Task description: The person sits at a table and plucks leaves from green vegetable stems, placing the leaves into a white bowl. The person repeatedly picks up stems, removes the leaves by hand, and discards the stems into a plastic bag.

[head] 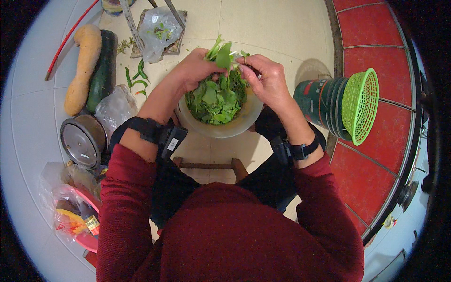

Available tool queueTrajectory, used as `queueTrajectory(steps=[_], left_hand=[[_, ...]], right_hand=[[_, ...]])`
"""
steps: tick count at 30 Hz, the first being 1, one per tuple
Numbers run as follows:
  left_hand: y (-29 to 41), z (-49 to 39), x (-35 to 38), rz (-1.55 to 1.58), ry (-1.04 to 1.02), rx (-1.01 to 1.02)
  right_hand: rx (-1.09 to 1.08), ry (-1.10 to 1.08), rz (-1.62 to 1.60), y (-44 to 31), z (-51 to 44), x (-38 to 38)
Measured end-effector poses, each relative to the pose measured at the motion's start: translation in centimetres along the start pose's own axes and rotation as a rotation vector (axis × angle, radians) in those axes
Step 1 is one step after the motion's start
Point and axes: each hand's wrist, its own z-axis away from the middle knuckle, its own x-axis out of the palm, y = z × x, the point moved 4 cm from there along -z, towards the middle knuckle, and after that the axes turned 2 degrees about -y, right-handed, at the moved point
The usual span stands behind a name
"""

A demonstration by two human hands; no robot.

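Observation:
A bunch of leafy green stems (222, 56) is gripped in my left hand (200, 68), above the far left rim of a round bowl (218, 132). Cut or torn green leaves (213, 102) fill much of that bowl. My right hand (262, 75) is at the bowl's far right side, its thumb and forefinger pinched on a small leafy sprig (244, 54). The fingertips of both hands are close together over the leaves. Whether the sprig is still joined to the bunch cannot be told.
Green chillies (141, 69) lie on the floor at left, near a long tan squash (82, 67) and a dark green gourd (103, 68). A lidded pot (80, 141) and clear plastic bags (116, 105) sit nearer. Stacked green buckets (319, 102) with a lime-green plastic basket (360, 105) stand at right.

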Motion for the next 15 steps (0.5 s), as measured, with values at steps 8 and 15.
queueTrajectory(steps=[8,15], left_hand=[[0.1,0.1,0.1,-0.028,0.001,-0.033],[1.0,0.5,-0.6,0.151,-0.029,0.102]], right_hand=[[0.076,0.01,0.104,-0.2,0.1,0.4],[0.72,0.008,-1.04,2.1,0.0,0.0]])
